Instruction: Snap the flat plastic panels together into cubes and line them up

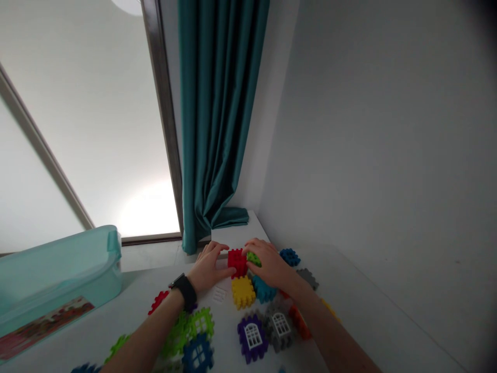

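Red block [236,261], who has it?

Left hand [207,267] is half curled beside it, right hand [267,263] is cupped over green piece [253,258]. Real grip, I cannot tell.

What can go wrong?

Slip could knock yellow block [243,291] just below. On right side, wall [349,155] gives little room.

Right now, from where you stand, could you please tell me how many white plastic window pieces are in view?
3: the window in the purple block, the window in the gray block, and a loose one beside the yellow block. More may be hidden.
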The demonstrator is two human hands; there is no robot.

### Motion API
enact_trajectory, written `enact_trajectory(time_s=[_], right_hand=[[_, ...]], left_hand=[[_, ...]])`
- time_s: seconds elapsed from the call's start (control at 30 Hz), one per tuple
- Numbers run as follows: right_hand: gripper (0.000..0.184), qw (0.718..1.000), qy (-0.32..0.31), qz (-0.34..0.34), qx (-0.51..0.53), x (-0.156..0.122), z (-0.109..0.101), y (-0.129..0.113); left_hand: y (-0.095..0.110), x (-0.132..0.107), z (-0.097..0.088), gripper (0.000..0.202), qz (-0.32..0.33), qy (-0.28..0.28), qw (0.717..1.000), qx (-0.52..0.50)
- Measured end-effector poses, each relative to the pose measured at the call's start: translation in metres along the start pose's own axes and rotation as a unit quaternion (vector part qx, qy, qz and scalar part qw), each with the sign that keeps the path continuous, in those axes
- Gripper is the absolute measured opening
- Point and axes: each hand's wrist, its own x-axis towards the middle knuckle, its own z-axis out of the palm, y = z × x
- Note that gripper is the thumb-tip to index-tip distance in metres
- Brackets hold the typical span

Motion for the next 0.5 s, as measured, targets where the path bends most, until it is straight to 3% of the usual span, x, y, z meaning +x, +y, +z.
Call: enact_trajectory(time_s=[0.3, 0.5], right_hand=[[0.018, 1.000, 0.001, -0.008, 0.000, -0.005, -0.001, -0.025], [0.015, 1.000, 0.001, -0.022, 0.010, -0.013, 0.002, -0.042]], left_hand=[[0.011, -0.006, -0.012, 0.042, -0.004, -0.017, 0.999, 0.048], [0.020, -0.024, -0.034, 0.032, -0.015, -0.037, 0.995, 0.094]])
